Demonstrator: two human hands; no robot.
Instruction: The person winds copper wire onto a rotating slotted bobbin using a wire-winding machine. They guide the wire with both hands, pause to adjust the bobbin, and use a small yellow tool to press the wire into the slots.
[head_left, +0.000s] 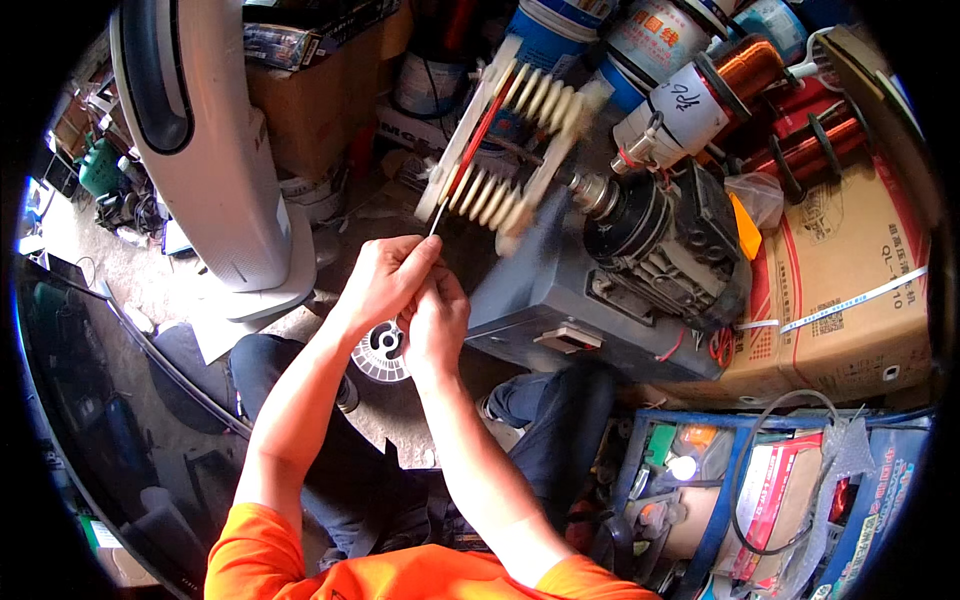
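My left hand is closed in a pinch on a thin pale strand, which runs up to the near corner of a coil-winding former. Just below and to the right, almost touching it, my right hand has its fingers curled closed; what they grip is hidden. The former has two sets of cream stepped spools between pale end bars, and red strands cross its left side. It stands out from the shaft of a dark motor mounted on a grey metal box.
A round slotted disc is beneath my hands, between my knees. At left stands a tall white appliance. Copper wire spools and a large cardboard carton crowd the right. A blue compartmented bin holds parts at lower right.
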